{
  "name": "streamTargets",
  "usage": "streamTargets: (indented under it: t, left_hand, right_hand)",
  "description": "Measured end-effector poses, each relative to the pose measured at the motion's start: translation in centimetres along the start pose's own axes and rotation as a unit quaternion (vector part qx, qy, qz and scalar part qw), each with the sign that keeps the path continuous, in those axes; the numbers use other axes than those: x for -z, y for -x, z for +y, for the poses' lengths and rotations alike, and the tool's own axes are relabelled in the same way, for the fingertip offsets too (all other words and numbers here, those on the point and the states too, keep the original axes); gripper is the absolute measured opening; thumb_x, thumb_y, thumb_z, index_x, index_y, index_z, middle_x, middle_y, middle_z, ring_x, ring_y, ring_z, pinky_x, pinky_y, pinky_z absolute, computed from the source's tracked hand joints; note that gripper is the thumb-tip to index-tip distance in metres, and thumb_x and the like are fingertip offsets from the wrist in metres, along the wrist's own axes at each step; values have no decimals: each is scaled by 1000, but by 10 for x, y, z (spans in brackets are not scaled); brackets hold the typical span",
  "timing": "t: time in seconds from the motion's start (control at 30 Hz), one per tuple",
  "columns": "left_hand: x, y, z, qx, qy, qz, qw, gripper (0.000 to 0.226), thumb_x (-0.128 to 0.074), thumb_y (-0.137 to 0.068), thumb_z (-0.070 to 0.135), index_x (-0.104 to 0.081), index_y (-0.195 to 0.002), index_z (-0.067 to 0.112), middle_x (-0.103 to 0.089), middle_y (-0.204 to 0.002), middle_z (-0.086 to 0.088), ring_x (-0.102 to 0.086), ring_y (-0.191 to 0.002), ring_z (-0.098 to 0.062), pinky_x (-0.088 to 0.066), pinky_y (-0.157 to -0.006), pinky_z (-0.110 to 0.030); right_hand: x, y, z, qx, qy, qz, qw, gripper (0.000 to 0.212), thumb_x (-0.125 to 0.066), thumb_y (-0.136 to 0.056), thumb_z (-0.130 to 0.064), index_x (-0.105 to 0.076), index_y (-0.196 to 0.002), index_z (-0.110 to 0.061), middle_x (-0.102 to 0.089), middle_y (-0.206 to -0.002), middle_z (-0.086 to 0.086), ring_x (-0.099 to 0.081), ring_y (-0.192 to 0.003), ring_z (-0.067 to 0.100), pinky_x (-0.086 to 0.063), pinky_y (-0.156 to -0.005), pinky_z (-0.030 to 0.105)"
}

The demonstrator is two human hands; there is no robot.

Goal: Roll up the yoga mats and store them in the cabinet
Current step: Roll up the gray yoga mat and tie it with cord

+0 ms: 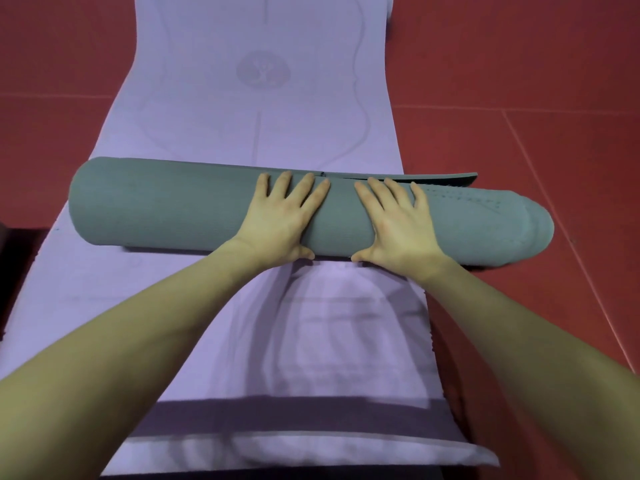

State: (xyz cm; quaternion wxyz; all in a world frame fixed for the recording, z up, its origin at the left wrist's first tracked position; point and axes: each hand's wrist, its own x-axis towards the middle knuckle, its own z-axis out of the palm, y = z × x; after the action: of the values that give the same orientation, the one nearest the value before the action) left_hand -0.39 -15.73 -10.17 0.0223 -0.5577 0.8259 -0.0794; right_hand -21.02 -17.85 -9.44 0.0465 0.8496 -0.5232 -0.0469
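1. I see the grey-green yoga mat (194,209) rolled almost fully, lying crosswise on a flat lilac yoga mat (242,116) on the red floor (519,64).
2. My left hand (280,220) and right hand (394,223) press flat on the roll's middle – each grip spread, fingers straight, thumbs tucked at the near underside.
3. To finish well, I judge: push evenly forward, tucking the loose far flap (443,178) under.
4. The right end (530,226) has telescoped outward – square it.
5. No cabinet is in view.
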Motion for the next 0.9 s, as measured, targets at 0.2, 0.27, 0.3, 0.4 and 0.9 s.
streamTargets:
  t: [0.2, 0.27, 0.3, 0.4, 0.9]
  left_hand:
    - [2, 18, 4, -39, 26, 55, 997, 122, -88, -33, 59, -49, -136, 8, -58, -122, -24, -58, -96, -45, -45, -83, -54]
    - [4, 31, 10, -47, 40, 48, 997, 119, -86, -37, 62, -50, -136, 7, -58, -120, -27, -58, -92, -45, -46, -83, -53]
    - [5, 37, 12, -50, 46, 43, 997, 117, -85, -39, 62, -49, -136, 7, -57, -120, -27, -58, -92, -45, -46, -82, -54]
    - [8, 55, 17, -66, 59, 36, 995, 115, -81, -46, 66, -45, -137, 6, -56, -119, -27, -57, -91, -44, -48, -81, -53]
    - [13, 125, 51, -136, 129, 4, 982, 101, -41, -63, 86, -34, -140, 20, -62, -116, -11, -59, -82, -33, -52, -75, -43]
  right_hand:
    - [5, 19, -3, 8, -16, -4, 1000, 116, -78, -54, -60, -24, -149, -20, -32, -151, 3, -27, -138, 24, -12, -113, 47]
    - [10, 30, -3, 21, -27, -18, 999, 116, -77, -54, -61, -24, -149, -21, -31, -151, 1, -27, -137, 22, -12, -113, 44]
    - [13, 37, -4, 26, -33, -23, 999, 116, -77, -54, -62, -25, -148, -22, -32, -151, 0, -28, -137, 21, -12, -113, 43]
    - [19, 56, -11, 29, -60, -37, 997, 115, -78, -52, -60, -26, -148, -23, -33, -150, -2, -29, -136, 19, -12, -113, 41]
    - [32, 137, -28, 48, -120, -154, 980, 118, -75, -50, -69, -20, -147, -32, -32, -148, -11, -29, -133, 14, -19, -107, 33]
